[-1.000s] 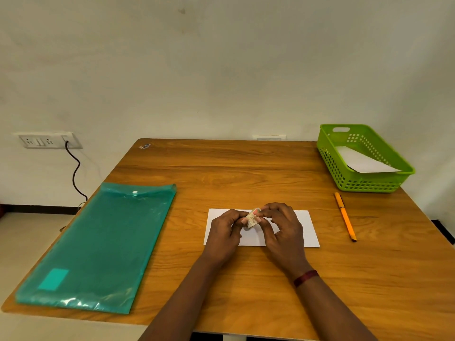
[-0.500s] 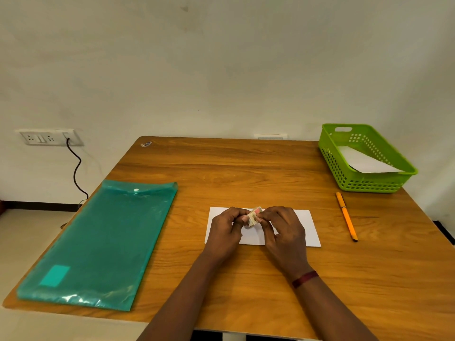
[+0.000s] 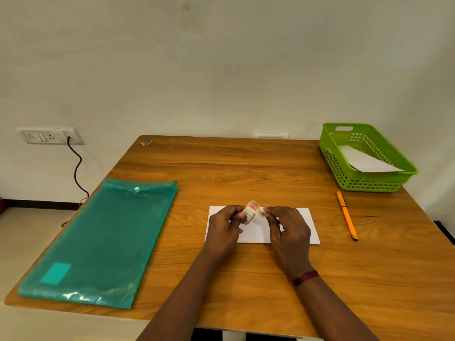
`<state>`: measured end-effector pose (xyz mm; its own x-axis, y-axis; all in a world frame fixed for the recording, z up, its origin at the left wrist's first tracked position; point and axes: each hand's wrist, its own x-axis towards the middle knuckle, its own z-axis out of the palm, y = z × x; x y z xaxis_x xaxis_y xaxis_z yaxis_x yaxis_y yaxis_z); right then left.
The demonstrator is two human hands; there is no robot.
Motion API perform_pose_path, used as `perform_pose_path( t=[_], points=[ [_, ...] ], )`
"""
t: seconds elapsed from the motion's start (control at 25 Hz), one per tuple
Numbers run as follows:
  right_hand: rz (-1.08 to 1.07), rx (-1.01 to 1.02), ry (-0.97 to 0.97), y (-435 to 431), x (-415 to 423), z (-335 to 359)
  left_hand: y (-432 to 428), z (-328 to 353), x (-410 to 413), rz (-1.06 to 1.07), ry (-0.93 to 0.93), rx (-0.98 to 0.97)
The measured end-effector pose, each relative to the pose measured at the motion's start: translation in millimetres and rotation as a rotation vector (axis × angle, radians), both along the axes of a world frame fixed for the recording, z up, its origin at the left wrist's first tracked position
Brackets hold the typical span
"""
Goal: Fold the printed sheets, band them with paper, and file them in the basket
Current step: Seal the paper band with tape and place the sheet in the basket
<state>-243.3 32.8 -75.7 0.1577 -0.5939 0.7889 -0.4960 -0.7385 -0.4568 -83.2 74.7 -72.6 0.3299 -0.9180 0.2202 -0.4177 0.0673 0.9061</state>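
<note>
A folded white sheet [image 3: 253, 233] lies flat on the wooden table [image 3: 246, 168] in front of me. Both hands hover just above it. My left hand [image 3: 225, 230] pinches a small roll of tape [image 3: 250, 212] with a red and white label. My right hand [image 3: 288, 230] pinches the loose clear end pulled from that roll. The green plastic basket [image 3: 384, 183] stands at the far right corner with a folded white paper [image 3: 364, 162] lying inside it.
A long teal plastic folder [image 3: 103, 239] with a snap button covers the left side of the table. An orange pen [image 3: 346, 215] lies between the sheet and the basket. A wall socket with a black cable [image 3: 76, 166] is at the far left.
The hands have lifted slightly and drawn apart, and the roll now shows its red label with a short clear strip stretched toward the right hand.
</note>
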Motion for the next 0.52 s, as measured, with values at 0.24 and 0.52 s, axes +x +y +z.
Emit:
perform_pose_path(
  t=[0.24, 0.52],
  points=[
    [-0.025, 0.023, -0.006, -4.6, -1.4, -1.5, 0.8, 6.2, -2.5, 0.03, 0.107, 0.026],
    [-0.012, 0.1, -0.03, -4.4, 1.3, 0.9, -1.1, 33.7, 8.3, 0.145, 0.29, 0.004]
  ],
)
